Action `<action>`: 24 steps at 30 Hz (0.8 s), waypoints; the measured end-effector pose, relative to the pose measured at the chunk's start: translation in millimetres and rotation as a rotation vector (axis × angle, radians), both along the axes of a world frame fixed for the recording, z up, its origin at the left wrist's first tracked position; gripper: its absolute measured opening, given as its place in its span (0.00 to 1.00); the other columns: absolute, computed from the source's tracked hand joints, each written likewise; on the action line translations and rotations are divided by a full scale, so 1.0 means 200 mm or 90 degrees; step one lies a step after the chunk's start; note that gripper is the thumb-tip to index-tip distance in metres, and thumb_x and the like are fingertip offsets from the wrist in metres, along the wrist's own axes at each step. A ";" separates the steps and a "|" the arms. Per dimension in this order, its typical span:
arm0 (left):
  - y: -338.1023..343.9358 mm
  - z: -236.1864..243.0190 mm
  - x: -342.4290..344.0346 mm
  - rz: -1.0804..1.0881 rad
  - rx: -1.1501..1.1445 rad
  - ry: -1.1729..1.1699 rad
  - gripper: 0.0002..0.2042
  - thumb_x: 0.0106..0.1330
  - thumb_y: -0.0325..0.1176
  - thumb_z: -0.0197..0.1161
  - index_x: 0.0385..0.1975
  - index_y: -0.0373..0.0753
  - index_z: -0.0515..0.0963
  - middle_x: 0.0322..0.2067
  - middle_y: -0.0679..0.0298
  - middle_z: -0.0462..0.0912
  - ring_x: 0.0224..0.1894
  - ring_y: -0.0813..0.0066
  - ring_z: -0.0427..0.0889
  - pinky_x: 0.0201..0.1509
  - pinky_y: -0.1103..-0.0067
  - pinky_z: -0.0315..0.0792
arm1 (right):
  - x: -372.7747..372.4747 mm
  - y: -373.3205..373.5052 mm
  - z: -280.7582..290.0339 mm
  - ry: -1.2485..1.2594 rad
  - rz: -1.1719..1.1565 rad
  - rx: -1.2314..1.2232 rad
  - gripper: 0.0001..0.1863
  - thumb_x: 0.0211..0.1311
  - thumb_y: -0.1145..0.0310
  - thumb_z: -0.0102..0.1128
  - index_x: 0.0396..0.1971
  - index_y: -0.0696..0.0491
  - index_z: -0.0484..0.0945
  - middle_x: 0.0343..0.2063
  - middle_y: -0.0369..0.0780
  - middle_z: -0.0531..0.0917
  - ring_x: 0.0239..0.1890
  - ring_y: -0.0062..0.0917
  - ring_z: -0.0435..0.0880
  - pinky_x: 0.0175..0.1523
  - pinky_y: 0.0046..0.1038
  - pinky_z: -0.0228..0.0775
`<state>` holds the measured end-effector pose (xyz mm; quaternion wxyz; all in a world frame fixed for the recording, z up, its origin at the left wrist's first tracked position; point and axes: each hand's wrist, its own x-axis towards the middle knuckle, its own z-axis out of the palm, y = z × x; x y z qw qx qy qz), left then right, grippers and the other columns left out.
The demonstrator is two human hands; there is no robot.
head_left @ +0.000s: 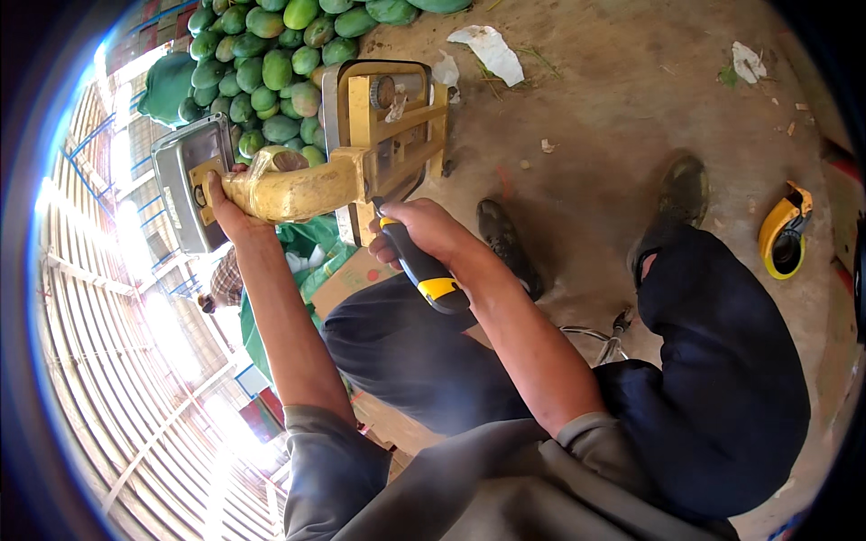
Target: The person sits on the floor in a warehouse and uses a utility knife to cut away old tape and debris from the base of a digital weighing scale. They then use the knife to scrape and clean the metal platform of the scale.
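A weighing scale lies tipped over, with a thick yellow pipe neck [311, 191] joining its grey display head [165, 176] to a yellow frame base [406, 122]. My left hand [234, 216] is closed around the pipe where it meets the head; some fingertips show behind it. In my right hand [431, 231] is a screwdriver [417, 263] with a thick black and yellow handle. Its front end points at the joint of pipe and frame; the tip is mostly hidden. Clear tape wraps part of the neck.
A heap of green mangoes [275, 68] lies beyond the scale. A yellow tape dispenser [783, 230] rests on the floor at right. Between my legs are cables with a plug [613, 341]. Green sheeting, a cardboard box [356, 279] and a person in a checked shirt [227, 278] are at left.
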<state>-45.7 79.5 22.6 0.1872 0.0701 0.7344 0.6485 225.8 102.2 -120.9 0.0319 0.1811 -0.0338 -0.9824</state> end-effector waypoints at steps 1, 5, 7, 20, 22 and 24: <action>-0.01 0.00 -0.01 -0.006 0.012 -0.004 0.20 0.72 0.49 0.58 0.33 0.35 0.76 0.30 0.58 0.81 0.35 0.62 0.82 0.45 0.64 0.80 | 0.00 0.01 0.01 -0.008 0.009 0.003 0.19 0.73 0.58 0.49 0.42 0.60 0.78 0.29 0.45 0.86 0.25 0.24 0.84 0.32 0.27 0.76; 0.01 -0.03 0.03 -0.019 0.057 0.002 0.19 0.72 0.48 0.59 0.36 0.33 0.74 0.31 0.57 0.81 0.37 0.62 0.81 0.47 0.65 0.79 | 0.00 0.03 0.05 -0.055 0.007 0.012 0.18 0.73 0.58 0.48 0.42 0.60 0.78 0.30 0.45 0.86 0.25 0.24 0.84 0.32 0.27 0.76; 0.00 -0.03 0.02 -0.034 0.097 -0.002 0.19 0.72 0.48 0.59 0.39 0.33 0.72 0.31 0.56 0.80 0.37 0.62 0.80 0.47 0.66 0.79 | 0.00 0.01 0.11 -0.098 0.006 -0.005 0.18 0.73 0.59 0.47 0.42 0.59 0.77 0.30 0.45 0.86 0.25 0.24 0.84 0.31 0.27 0.76; 0.04 -0.05 0.12 0.001 0.170 -0.029 0.17 0.71 0.43 0.63 0.39 0.34 0.70 0.31 0.58 0.78 0.37 0.64 0.79 0.46 0.69 0.78 | 0.01 -0.01 0.16 -0.156 -0.014 -0.009 0.17 0.74 0.60 0.45 0.39 0.58 0.76 0.29 0.42 0.84 0.23 0.22 0.81 0.29 0.26 0.74; 0.05 -0.05 0.14 0.004 0.171 -0.021 0.16 0.70 0.43 0.63 0.39 0.34 0.70 0.31 0.58 0.78 0.36 0.64 0.79 0.45 0.69 0.79 | 0.01 0.00 0.16 -0.148 -0.015 -0.025 0.16 0.74 0.60 0.45 0.40 0.58 0.76 0.29 0.41 0.83 0.23 0.21 0.81 0.30 0.26 0.74; 0.05 -0.06 0.16 0.009 0.179 -0.014 0.16 0.70 0.42 0.63 0.39 0.34 0.70 0.31 0.58 0.78 0.35 0.64 0.80 0.43 0.69 0.79 | 0.02 0.00 0.15 -0.130 -0.015 -0.027 0.15 0.74 0.61 0.45 0.40 0.58 0.76 0.29 0.40 0.83 0.23 0.21 0.81 0.30 0.26 0.74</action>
